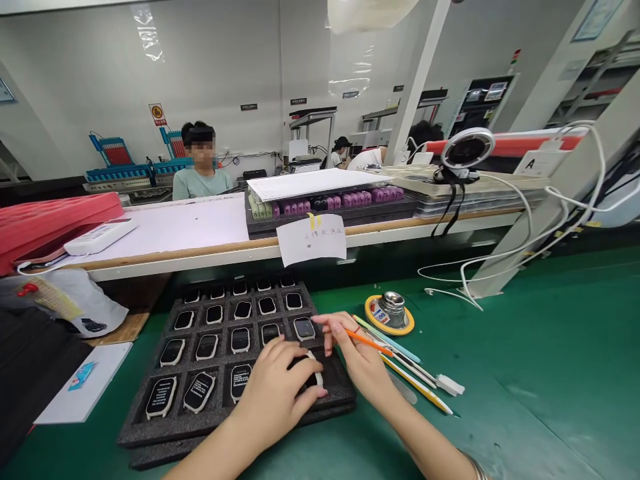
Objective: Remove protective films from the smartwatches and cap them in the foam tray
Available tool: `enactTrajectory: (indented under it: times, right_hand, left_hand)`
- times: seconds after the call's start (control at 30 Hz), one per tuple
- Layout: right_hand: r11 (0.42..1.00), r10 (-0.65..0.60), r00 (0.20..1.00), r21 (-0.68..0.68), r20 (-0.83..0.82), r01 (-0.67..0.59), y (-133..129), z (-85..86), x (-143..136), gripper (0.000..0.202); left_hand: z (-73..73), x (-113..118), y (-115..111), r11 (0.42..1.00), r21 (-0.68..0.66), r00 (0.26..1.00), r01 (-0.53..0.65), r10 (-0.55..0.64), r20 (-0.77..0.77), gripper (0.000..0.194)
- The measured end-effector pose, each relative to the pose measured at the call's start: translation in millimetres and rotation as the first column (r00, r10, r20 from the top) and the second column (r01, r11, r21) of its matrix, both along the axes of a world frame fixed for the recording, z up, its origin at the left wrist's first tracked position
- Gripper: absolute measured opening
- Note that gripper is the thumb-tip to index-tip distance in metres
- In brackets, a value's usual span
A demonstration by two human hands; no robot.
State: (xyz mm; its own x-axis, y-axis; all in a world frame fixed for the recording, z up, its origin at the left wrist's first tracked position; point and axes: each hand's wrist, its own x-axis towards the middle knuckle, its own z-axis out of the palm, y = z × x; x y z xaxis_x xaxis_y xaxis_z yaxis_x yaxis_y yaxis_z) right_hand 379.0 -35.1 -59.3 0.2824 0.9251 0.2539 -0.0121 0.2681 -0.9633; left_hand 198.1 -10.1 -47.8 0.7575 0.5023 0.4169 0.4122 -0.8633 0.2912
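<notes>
My left hand [287, 387] is over the right part of a black foam tray [173, 410]. Its thumb and fingers close around a pale-edged smartwatch body [318, 379], largely hidden under the fingers. My right hand [357, 353] grips a slim orange stick [371, 343] like a pen, close to the tray's right side; the stick's working end is hidden by the fingers. Strapless smartwatches fill the tray's square slots, among them one [304, 328] near my right fingertips. White text shows on the screens of the front watches, such as this one [161, 397].
Right of the tray lie several thin pen-like tools [417, 383] and a metal-topped dispenser bottle [393, 310] in a yellow ring. A shelf [215, 267] spans the back, with a paper note hanging down. White cables [467, 280] trail at right. Across the shelf sits a person [203, 180].
</notes>
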Motion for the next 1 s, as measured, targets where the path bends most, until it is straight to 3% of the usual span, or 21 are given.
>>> enactTrajectory:
  times: [0.17,0.27,0.37,0.5,0.63,0.8,1.0]
  right_hand:
    - [0.998,0.030,1.000,-0.056,-0.007,-0.030,-1,-8.5,-11,0.043]
    - [0.997,-0.003,1.000,-0.073,0.009,0.004,-1,-15.7,-14,0.045]
    - [0.998,-0.016,0.999,-0.065,0.050,0.020,-3,-20.3,-15,0.048]
    - [0.999,-0.011,0.992,-0.040,0.123,0.016,-3,-23.6,-17,0.049]
    - [1.000,-0.006,0.984,-0.028,0.177,0.011,-2,-24.6,-17,0.049]
    - [0.999,-0.006,0.976,-0.037,0.216,0.014,-1,-24.9,-14,0.047]
    - [0.999,-0.027,0.972,-0.029,0.232,0.034,-4,-14.9,-12,0.044]
  left_hand:
    - [-7.6,2,-3,0.994,0.107,0.999,-0.006,0.003,0.032,0.015]
    - [-7.0,2,-4,0.998,-0.051,0.998,-0.035,0.037,0.043,0.025]
    - [-5.6,1,-4,0.960,-0.262,0.992,-0.101,0.118,0.050,0.046]
    - [-6.0,1,-4,0.935,-0.339,0.991,-0.105,0.125,0.040,0.054]
    - [-4.7,2,-7,0.952,-0.280,0.989,-0.123,0.140,0.041,0.055]
    - [0.7,-9,-12,0.955,-0.094,0.958,-0.281,0.273,-0.088,0.035]
    - [8.4,-47,-4,0.990,-0.098,0.986,-0.105,0.091,-0.142,0.031]
